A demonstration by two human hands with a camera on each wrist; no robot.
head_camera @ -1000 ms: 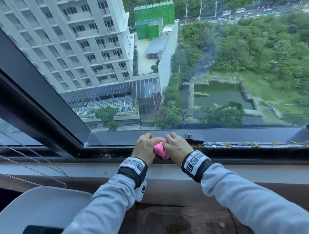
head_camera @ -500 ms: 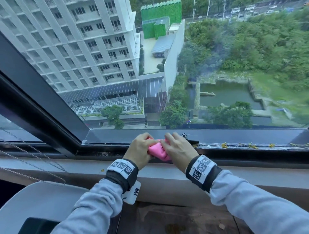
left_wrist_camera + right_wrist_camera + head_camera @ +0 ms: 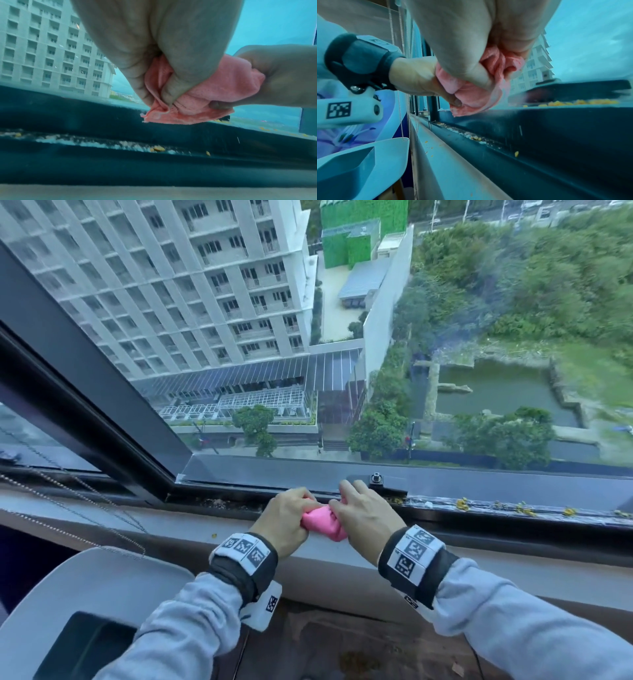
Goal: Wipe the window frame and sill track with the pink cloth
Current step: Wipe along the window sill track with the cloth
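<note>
We've got both hands, left hand (image 3: 286,520) and right hand (image 3: 364,517), bunching the pink cloth (image 3: 322,523) just above the sill track (image 3: 102,145), which runs left-right directly beneath, grit waiting.

Daylit, wide-angle bowing, wrist views blue-tinted

No readable words or numbers; only black-and-white square code markers on both wristbands (image 3: 244,549) and a wrist camera housing (image 3: 349,112)

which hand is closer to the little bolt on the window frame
Right. The right hand lies just left of the bolt, its fingertips nearly beside it; the left hand sits farther left.
</note>
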